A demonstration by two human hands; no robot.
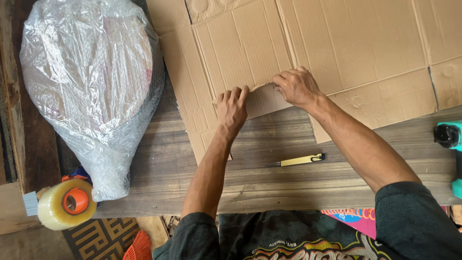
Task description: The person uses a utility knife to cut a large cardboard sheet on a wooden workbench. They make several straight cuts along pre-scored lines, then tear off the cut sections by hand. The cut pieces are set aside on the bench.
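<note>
A large flattened cardboard sheet [337, 43] lies across the far side of a wooden table [269, 168]. My left hand [231, 108] presses flat on a small flap of the cardboard [262, 101] near the sheet's front edge, fingers together and pointing away. My right hand [296, 86] sits just right of it, fingers curled over the fold line of that same flap, pinching its edge. A yellow-handled utility knife [298, 160] rests on the bare wood nearer to me, between my forearms, touched by neither hand.
A big object wrapped in bubble wrap [91, 82] fills the table's left part. A tape roll on a dispenser [67, 204] sits at the front left corner. A teal and black tool [450, 137] stands at the right edge.
</note>
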